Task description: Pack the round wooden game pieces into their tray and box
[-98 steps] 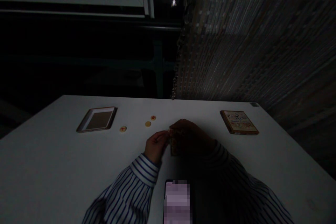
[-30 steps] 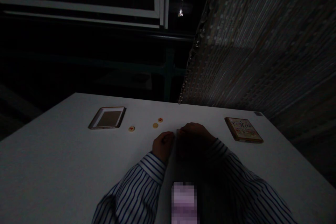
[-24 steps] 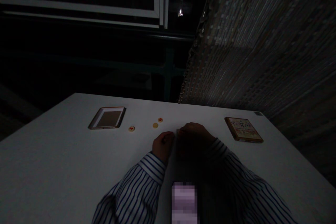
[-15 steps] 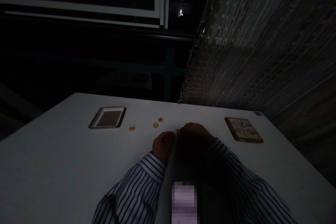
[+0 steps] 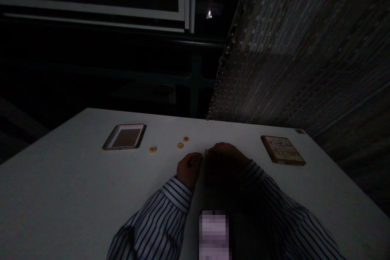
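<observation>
The scene is very dark. My left hand [image 5: 189, 168] rests on the white table [image 5: 61, 195] with its fingers curled in. My right hand [image 5: 226, 155] lies beside it in shadow, fingers bent down over something small that I cannot make out. Both wrists wear striped sleeves. Three small round yellow tokens lie just beyond my left hand: one with a red mark [image 5: 152, 149], a plain one [image 5: 180, 145] and another marked one [image 5: 186, 139].
An open shallow box tray [image 5: 124, 137] sits at the back left of the table. A flat printed box lid [image 5: 283, 150] lies at the back right. A woven blind [image 5: 304, 48] hangs behind on the right. A blurred patch [image 5: 214, 235] sits at the near edge.
Since 3.3 s ago both hands have lowered to the table and closed together; a small piece held up between them is no longer visible. Over the last second nothing has moved.
</observation>
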